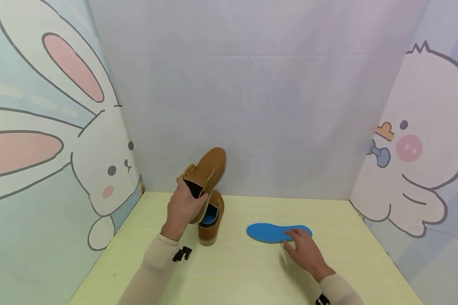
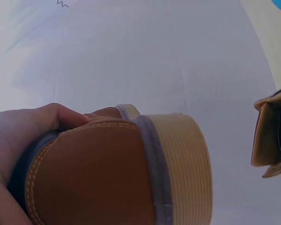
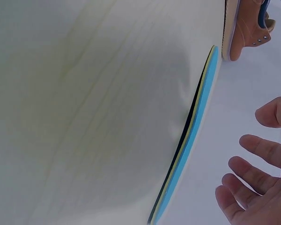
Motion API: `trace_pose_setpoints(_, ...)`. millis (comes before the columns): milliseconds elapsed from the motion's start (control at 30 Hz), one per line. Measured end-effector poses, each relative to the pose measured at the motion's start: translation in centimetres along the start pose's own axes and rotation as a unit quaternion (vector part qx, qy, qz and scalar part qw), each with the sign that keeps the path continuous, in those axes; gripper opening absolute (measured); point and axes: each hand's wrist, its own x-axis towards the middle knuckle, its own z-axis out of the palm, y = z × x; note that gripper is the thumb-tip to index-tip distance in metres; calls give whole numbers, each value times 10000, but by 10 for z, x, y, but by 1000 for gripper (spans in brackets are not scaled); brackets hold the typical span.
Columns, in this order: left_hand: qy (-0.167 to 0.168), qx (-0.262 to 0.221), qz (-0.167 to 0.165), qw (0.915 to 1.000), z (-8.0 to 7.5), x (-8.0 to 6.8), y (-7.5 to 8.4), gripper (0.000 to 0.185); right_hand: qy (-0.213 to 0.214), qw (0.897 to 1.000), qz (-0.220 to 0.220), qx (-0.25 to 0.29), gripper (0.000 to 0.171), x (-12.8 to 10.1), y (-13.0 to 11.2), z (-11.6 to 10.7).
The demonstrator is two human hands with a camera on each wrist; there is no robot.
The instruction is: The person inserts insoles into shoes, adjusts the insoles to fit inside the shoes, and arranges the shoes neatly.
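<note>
My left hand (image 1: 184, 207) grips a brown shoe (image 1: 210, 167) by its heel opening, holding it tilted above the table with the toe toward the back. In the left wrist view the shoe's heel (image 2: 89, 173) and ribbed pale sole (image 2: 182, 168) fill the foreground. A second brown shoe (image 1: 210, 232) stands on the table just beneath, with blue showing inside it. On the right a blue insole (image 1: 265, 233) lies flat. Over its right end hovers my right hand (image 1: 304, 252), fingers loosely bent and spread; the right wrist view shows the fingers (image 3: 257, 173) apart from the insole.
The pale yellow table (image 1: 229, 275) meets a plain light back curtain (image 1: 244, 106). Side curtains carry a cartoon rabbit (image 1: 95, 169) on the left and a white cartoon figure (image 1: 423, 178) on the right.
</note>
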Motion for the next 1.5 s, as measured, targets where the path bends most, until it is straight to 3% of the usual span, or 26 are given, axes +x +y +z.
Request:
trace_pose_setpoints(333,-460,92,151,9988,55,-11,24,89,-138,9997,197,55,34,-1,1,2)
trace_pose_setpoints(533,-672,48,159,9976,88,-16,25,90,-136,9995,267,51,32,-2,1,0)
trace_pose_setpoints(700,-758,305,-19,9967,113,-23,23,83,-132,9995,278,83,32,-4,3,-3)
trace_pose_setpoints(867,-904,422,-233,9947,135,-29,16,88,-41,9997,237,90,30,-6,4,-4)
trace_pose_setpoints(1100,-1044,613,-409,9918,154,-33,8,85,102,9999,109,11,28,-9,4,-4)
trace_pose_setpoints(1500,-1231,600,-565,9890,165,-41,1,89,-25,9995,285,97,27,-10,1,0)
